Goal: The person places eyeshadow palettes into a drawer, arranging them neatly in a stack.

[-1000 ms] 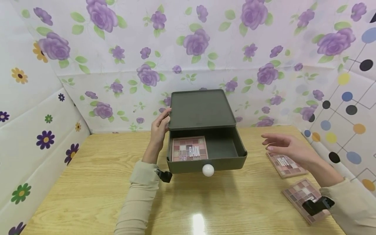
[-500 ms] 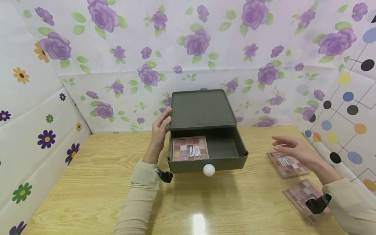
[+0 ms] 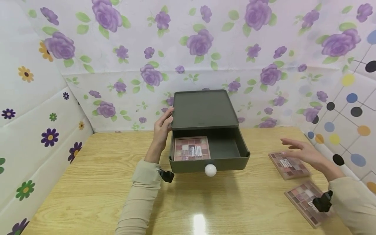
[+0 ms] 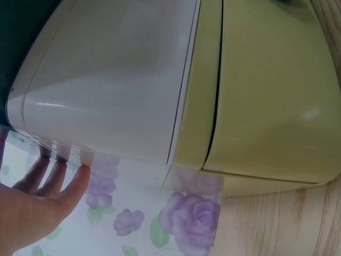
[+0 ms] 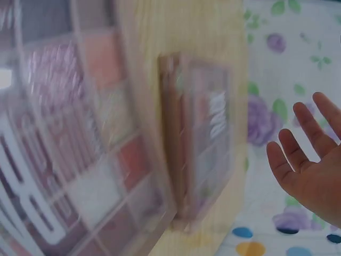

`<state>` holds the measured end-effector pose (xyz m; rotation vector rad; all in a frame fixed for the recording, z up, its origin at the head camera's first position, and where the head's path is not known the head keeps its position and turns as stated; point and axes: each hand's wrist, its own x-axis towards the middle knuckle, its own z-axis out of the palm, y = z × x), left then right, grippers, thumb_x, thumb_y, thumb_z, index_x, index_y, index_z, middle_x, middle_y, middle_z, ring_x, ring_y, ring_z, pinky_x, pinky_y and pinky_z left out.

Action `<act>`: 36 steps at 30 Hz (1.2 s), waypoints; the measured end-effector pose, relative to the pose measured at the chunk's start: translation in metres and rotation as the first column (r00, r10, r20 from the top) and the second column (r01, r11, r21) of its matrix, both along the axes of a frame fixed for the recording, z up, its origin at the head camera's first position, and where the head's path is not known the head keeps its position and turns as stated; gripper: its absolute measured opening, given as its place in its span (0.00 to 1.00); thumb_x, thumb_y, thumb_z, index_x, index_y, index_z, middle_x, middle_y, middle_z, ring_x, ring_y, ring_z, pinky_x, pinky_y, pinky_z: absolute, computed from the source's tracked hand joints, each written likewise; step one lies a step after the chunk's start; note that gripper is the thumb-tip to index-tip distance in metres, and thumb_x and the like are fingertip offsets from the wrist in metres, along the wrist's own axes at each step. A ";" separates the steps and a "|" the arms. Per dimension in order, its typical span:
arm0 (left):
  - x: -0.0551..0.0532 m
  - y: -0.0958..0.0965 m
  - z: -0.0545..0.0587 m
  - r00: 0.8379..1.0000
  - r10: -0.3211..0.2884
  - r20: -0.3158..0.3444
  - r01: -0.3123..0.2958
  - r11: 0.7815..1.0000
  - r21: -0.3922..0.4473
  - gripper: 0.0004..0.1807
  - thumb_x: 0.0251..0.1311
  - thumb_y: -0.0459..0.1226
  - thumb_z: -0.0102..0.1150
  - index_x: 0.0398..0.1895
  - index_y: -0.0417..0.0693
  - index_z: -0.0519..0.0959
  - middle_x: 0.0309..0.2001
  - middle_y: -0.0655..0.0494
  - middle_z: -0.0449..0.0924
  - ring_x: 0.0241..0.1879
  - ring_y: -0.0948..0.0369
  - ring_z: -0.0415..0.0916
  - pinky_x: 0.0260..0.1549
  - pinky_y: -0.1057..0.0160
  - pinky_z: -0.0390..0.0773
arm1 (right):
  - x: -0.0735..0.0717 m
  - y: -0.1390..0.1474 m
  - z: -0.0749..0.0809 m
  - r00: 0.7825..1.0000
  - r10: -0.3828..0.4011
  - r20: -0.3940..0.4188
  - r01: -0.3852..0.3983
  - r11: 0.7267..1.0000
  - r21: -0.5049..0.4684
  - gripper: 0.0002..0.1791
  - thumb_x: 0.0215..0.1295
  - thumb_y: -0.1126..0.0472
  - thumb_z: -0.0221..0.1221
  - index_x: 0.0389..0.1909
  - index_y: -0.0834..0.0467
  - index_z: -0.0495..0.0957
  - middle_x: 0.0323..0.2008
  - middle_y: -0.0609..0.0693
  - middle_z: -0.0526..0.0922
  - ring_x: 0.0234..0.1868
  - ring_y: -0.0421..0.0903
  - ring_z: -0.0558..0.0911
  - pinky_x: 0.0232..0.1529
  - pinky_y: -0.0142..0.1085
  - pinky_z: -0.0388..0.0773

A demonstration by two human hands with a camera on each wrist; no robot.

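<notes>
A dark grey drawer box (image 3: 204, 109) stands mid-table, its drawer (image 3: 188, 167) pulled out by a white round knob (image 3: 210, 170). Inside, on the left, lies a pink eyeshadow palette (image 3: 192, 148); the drawer's right part shows its bare floor. My left hand (image 3: 161, 132) rests against the box's left side, its fingertips (image 4: 80, 178) touching the wall in the left wrist view. Holding nothing, my right hand (image 3: 305, 151) hovers with spread fingers over an eyeshadow palette (image 3: 290, 167) on the right. Another eyeshadow palette (image 3: 305, 199) lies nearer, partly behind the right wrist's camera.
The wooden table (image 3: 102, 182) meets a flowered cloth backdrop (image 3: 126, 75) just behind the box. A dotted cloth (image 3: 349, 130) closes the right side, and a daisy-patterned cloth (image 3: 38, 130) the left.
My right hand has moved right and slightly down, away from the box and over the farther palette. My left hand stays on the box; the whole head view has shifted slightly.
</notes>
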<state>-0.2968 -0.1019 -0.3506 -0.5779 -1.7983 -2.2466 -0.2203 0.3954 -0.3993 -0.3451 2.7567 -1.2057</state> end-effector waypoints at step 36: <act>-0.002 -0.001 -0.003 1.000 0.029 -0.005 -0.029 0.999 -0.025 0.28 0.59 0.41 0.46 0.63 0.39 0.66 0.64 0.50 0.62 0.54 0.60 0.67 0.41 0.67 0.72 | -0.025 0.049 -0.041 0.992 0.008 0.129 -0.025 0.991 0.131 0.45 0.51 0.56 0.64 0.64 0.72 0.53 0.60 0.77 0.52 0.55 0.76 0.57 0.49 0.60 0.61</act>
